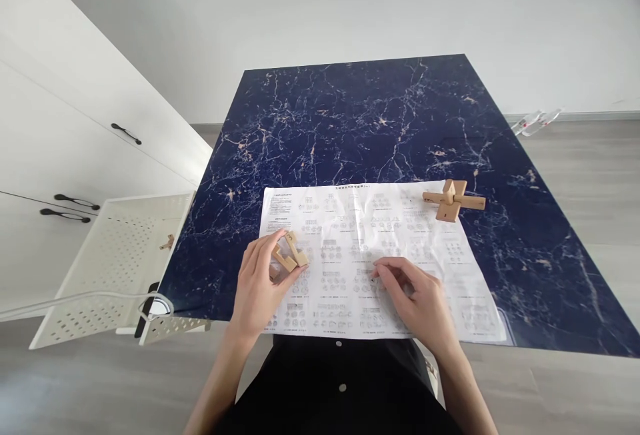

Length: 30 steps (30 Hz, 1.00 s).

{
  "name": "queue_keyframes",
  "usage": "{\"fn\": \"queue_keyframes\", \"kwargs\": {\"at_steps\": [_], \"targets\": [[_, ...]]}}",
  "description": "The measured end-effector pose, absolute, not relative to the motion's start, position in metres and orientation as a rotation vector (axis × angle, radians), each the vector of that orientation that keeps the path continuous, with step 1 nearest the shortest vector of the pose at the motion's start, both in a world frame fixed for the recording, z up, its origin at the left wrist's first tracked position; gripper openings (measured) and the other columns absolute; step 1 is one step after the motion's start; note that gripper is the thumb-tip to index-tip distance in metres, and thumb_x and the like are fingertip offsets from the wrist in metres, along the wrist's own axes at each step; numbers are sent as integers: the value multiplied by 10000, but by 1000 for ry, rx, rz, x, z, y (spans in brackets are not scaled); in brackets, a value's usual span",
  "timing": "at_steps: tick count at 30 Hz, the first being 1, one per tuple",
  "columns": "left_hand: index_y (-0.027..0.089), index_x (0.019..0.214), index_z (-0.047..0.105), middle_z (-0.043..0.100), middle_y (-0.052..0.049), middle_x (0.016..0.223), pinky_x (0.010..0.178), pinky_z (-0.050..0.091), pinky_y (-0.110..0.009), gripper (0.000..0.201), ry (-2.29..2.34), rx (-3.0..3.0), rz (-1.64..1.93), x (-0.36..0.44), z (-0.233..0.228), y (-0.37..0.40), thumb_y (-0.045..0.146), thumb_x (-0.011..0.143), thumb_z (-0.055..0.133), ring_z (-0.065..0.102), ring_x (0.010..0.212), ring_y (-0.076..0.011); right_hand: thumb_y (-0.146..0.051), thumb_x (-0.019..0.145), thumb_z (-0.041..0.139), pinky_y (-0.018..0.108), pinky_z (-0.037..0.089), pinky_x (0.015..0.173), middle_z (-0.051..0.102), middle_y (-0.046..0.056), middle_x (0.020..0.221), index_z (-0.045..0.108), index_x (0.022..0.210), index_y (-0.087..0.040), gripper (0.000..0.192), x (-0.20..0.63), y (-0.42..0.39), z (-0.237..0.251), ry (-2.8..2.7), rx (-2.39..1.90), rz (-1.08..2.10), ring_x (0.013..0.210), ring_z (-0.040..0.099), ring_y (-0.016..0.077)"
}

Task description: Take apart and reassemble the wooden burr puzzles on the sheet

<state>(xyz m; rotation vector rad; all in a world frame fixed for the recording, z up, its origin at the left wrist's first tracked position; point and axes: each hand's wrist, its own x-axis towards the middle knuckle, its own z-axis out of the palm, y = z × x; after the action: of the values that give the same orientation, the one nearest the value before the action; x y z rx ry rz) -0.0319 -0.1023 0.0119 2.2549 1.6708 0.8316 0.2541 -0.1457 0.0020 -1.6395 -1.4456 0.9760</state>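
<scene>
My left hand (260, 282) is curled around a few light wooden burr-puzzle pieces (290, 255) with notches. The number 5 shows on one of them. My fingers hide part of these pieces, which are just above the left side of a printed instruction sheet (345, 248). My right hand (417, 295) is over the right half of the sheet, thumb and index fingertip close together, with nothing visible between them. A cross-shaped assembly of wooden pieces (453, 200) sits on the sheet's upper right corner, apart from both hands.
The sheet lies at the near edge of a dark blue marble-patterned table (345, 122). A white perforated board (125, 242) with a pale cable (90, 296) stands at the left, beside white cabinets (75, 108). Clear packaging (537, 122) lies beyond the right edge.
</scene>
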Motion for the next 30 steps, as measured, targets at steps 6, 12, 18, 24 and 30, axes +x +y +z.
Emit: {"fn": "queue_keyframes", "kwargs": {"at_steps": [6,12,18,24,30], "targets": [[312,1471,554,693,-112,1346,1050,589,-526,601,1816,2174,771,-50,7,-109,461,946,808,646,1272,-362,-548,1081,576,341,595,624,821,81,946,768,1049,-244,362,254,-147,1,-1454,-1628,977,740,746,248],[327,1491,525,650,-111,1440,1093,579,-536,599,1786,2085,725,-50,6,-107,466,966,779,634,1341,-356,-514,1086,577,337,590,644,817,66,949,761,1048,-253,321,255,-147,1,-1454,-1643,981,747,735,237],[339,1472,525,646,-78,1493,1133,574,-500,563,1679,2010,730,-46,10,-104,430,977,778,660,1358,-323,-507,1085,577,332,590,641,816,60,946,762,1041,-255,316,255,-147,2,-1456,-1643,980,735,730,229],[360,1487,503,624,-69,1516,1154,570,-499,594,1465,2069,667,-31,12,-95,371,974,802,647,1390,-311,-499,1087,578,332,593,657,818,63,941,761,1042,-245,316,255,-146,2,-1460,-1640,968,747,739,232],[377,1536,433,595,-67,1534,1149,586,-490,665,1286,2088,618,2,6,-96,348,983,800,635,1398,-305,-496,1088,582,320,602,668,820,54,947,761,1062,-240,313,255,-145,1,-1463,-1629,967,750,744,221]]}}
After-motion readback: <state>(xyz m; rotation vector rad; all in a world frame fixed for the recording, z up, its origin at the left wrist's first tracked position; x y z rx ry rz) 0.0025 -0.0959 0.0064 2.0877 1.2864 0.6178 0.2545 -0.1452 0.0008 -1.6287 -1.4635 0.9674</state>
